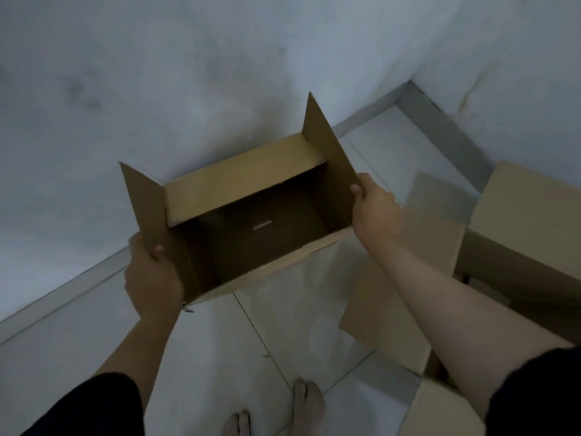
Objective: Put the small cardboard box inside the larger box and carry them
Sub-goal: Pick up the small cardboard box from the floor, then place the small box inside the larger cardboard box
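White floor tiles (317, 319) and a pale wall (188, 89) meet in a corner at one o'clock. Each grip is clamped on a side flap of the open small cardboard box (251, 215): the left hand (152, 273) at eight o'clock, the right hand (375, 210) at three o'clock, thumbs inside, fingers hidden behind the cardboard. Holding opposite ends probably keeps the box level and its mouth up, ready to lower. It hangs above the floor, empty, near the wall. Both forearms reach forward, the right one extended further. Outward at three to four o'clock lies the larger box (518, 234), flaps spread, well apart from the held one. Bare feet (308, 407) stand at six o'clock.
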